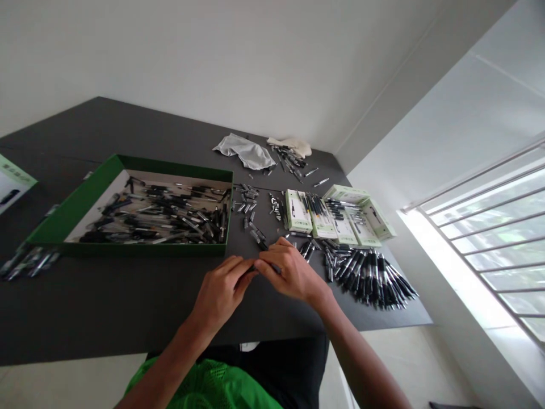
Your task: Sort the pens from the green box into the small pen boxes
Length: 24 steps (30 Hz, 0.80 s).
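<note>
- Green-and-white card (12, 183) lies on the dark gray table (106, 318), cut off by the left edge of the view.
- Small heap of silver-and-black pens (29, 263) sits near the table's left edge, below the card.
- Green cardboard tray (72, 213), low-walled with a pale base, holds many loose black and silver pens (153, 215) lying at mixed angles.
- Small metal pen parts (249, 205) are scattered just right of the tray.
- Gray cloth (244, 151) and cream cloth (290, 146) lie near the far table edge, with a loose cluster of pens (289, 162) against them.
- Green mesh shirt (204, 386) shows at the bottom of the view, below the table edge.
- Left hand (223, 289): fingers (240, 270) curled and closed narrow on one end of a dark pen (276, 268).
- The pen sits between both hands, above the table and just in front of the scattered parts.
- Right hand (293, 272): fingers (272, 253) pinched narrow around the pen's other end.
- Green-and-white pen packs (298, 211) lie open behind the right hand, some with pens on them.
- Fanned pile of black pens (370, 278) sits right of the right hand.
- Barred window (481, 244) lets in bright light at far right.
</note>
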Each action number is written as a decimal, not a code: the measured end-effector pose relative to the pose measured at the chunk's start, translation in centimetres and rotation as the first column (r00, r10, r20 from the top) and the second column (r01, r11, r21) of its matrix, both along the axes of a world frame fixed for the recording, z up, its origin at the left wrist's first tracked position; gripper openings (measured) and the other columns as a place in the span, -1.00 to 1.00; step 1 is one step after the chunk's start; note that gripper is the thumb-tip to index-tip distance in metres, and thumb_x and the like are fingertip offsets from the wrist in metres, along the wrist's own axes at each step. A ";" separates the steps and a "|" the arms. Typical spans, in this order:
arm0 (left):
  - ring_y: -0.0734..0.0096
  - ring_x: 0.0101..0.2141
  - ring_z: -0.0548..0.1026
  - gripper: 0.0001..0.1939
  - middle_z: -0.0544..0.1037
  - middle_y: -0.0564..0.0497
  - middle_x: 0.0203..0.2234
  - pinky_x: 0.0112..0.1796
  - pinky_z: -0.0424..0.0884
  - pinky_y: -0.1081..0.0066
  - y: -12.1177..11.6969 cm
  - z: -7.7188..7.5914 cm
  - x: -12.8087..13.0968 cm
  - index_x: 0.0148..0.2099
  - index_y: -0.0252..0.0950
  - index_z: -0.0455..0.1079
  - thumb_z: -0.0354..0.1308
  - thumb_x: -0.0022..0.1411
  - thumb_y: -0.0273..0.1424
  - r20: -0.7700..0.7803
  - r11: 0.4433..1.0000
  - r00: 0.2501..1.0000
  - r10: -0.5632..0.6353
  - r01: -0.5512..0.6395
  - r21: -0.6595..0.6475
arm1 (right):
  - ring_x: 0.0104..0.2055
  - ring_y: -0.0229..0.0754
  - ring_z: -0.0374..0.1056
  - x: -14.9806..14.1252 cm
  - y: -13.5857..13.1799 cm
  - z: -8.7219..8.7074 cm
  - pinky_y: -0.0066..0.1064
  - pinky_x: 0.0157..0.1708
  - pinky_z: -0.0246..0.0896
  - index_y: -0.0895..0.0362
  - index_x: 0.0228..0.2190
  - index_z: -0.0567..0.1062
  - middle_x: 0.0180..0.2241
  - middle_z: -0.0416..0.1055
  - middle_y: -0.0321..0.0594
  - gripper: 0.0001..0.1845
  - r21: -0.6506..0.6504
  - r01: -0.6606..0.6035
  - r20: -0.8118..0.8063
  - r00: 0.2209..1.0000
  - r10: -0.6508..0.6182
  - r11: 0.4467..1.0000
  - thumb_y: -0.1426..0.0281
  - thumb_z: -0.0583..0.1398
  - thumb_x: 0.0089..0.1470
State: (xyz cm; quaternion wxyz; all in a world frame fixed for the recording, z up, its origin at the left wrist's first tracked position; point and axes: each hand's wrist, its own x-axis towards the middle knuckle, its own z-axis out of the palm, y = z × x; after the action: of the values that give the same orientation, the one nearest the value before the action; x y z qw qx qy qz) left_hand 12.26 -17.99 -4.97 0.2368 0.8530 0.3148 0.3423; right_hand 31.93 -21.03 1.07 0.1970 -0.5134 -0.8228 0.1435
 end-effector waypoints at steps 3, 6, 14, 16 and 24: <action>0.28 -0.29 0.58 -0.79 0.58 0.00 -0.32 -0.27 0.46 0.37 0.0 -0.1 -0.1 -0.03 -0.23 0.54 0.06 0.53 -0.37 -0.001 1.000 1.000 -0.010 0.010 -0.010 | -0.38 -0.23 0.28 -0.3 -0.2 0.3 -0.29 -0.21 -0.02 0.13 -0.41 0.41 -0.45 0.43 -0.27 -0.62 0.009 -0.016 0.006 1.000 0.016 1.000 0.30 0.04 0.46; 0.27 -0.32 0.55 -0.78 0.55 0.00 -0.38 -0.29 0.45 0.37 0.0 -0.1 -0.2 -0.12 -0.25 0.54 0.07 0.52 -0.35 0.017 1.000 1.000 -0.007 0.007 0.005 | -0.38 -0.21 0.26 -0.8 -0.3 0.1 -0.28 -0.21 -0.04 0.13 -0.47 0.40 -0.50 0.41 -0.27 -0.53 0.025 -0.017 0.038 0.999 0.016 1.000 0.29 -0.03 0.49; 0.28 -0.21 0.60 -0.81 0.61 -0.02 -0.26 -0.17 0.47 0.38 -0.2 0.2 -0.1 -0.01 -0.24 0.49 0.06 0.53 -0.34 0.071 0.994 0.997 0.004 0.003 -0.110 | -0.30 -0.16 0.37 1.9 0.5 0.5 -0.27 -0.14 0.09 0.11 -0.41 0.46 -0.41 0.49 -0.23 -0.50 -0.002 0.257 -0.022 0.966 -0.257 0.966 0.22 -0.06 0.50; 0.28 -0.13 0.62 -0.78 0.64 -0.05 -0.16 -0.10 0.48 0.38 -0.3 0.4 -0.2 0.06 -0.23 0.46 0.02 0.54 -0.34 0.099 0.985 0.995 0.025 -0.007 -0.172 | -0.21 -0.09 0.39 4.0 1.3 0.5 -0.24 -0.10 0.14 0.11 -0.31 0.51 -0.31 0.53 -0.19 -0.69 0.073 0.394 0.054 0.916 -0.398 0.916 0.29 0.08 0.44; 0.28 -0.14 0.66 -0.76 0.66 -0.08 -0.08 -0.11 0.53 0.37 -0.6 0.5 -0.3 0.12 -0.23 0.38 -0.03 0.54 -0.33 0.127 0.948 0.986 0.110 -0.065 -0.312 | 0.00 0.04 0.36 7.4 2.2 -1.2 -0.10 0.04 0.28 0.06 -0.02 0.58 -0.03 0.52 -0.08 -0.73 0.030 0.220 0.301 0.928 -0.219 0.975 0.46 0.29 0.25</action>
State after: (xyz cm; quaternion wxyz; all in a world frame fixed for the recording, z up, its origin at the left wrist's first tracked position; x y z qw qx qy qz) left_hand 11.94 -18.61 -4.49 0.3729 0.7643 0.3840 0.3595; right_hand 39.36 -18.83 -0.16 0.0823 -0.6184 -0.7804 0.0423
